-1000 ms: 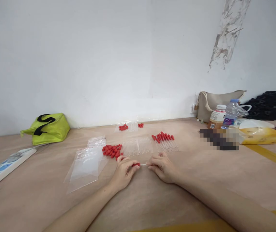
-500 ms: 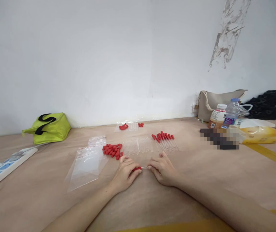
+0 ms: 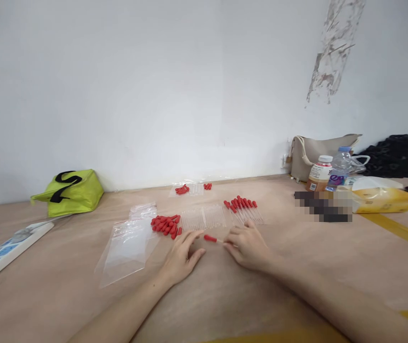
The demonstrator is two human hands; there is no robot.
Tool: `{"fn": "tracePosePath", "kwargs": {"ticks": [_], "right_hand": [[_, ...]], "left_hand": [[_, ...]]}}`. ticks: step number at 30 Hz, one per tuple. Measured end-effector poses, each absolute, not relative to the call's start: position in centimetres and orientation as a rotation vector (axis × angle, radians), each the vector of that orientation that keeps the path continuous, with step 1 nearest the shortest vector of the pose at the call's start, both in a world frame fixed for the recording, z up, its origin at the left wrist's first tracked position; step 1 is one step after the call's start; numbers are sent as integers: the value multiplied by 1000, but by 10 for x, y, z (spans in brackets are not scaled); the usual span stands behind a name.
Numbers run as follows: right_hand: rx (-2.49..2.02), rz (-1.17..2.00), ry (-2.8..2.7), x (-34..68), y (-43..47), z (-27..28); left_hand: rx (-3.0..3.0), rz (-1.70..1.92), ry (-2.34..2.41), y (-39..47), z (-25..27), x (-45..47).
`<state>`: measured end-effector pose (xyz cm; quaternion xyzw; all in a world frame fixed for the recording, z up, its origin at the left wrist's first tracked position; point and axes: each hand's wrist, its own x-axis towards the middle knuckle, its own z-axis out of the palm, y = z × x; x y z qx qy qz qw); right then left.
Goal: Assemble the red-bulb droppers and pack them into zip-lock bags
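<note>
My right hand (image 3: 245, 244) pinches the clear tube of a dropper (image 3: 210, 238), whose red rubber bulb points left. Apart from it, my left hand (image 3: 184, 255) rests low over the table, thumb and fingers spread, holding nothing. Just beyond the left hand lies a pile of red rubber bulbs (image 3: 166, 225). Clear glass tubes (image 3: 204, 216) lie in a row at the middle. Behind my right hand, several droppers with bulbs fitted (image 3: 241, 204) lie side by side, bulbs toward the wall.
Clear zip bags (image 3: 128, 252) lie to the left, near a power strip (image 3: 11, 250) and a lime-green bag (image 3: 75, 190). By the wall is another bag with red bulbs (image 3: 182, 189). Bottles (image 3: 321, 174), a tissue pack (image 3: 386, 199) and a beige bag (image 3: 325, 145) stand at right.
My left hand has let go of the red bulb and opened, drawing slightly left. The right hand has moved a little right and away from me, carrying the dropper.
</note>
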<state>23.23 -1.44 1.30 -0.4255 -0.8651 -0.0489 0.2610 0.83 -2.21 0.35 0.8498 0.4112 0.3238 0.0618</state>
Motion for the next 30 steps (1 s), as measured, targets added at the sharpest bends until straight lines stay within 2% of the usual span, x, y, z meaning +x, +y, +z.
{"fn": "tracePosePath", "kwargs": {"ticks": [5, 13, 30], "right_hand": [[-1647, 89, -1873, 253, 26, 25], [-1956, -21, -1736, 243, 81, 13], [-1941, -154, -1839, 236, 78, 7]], "left_hand": [[2547, 828, 1180, -21, 1, 7], [2555, 806, 1122, -19, 3, 5], [2573, 785, 1131, -18, 4, 5]]}}
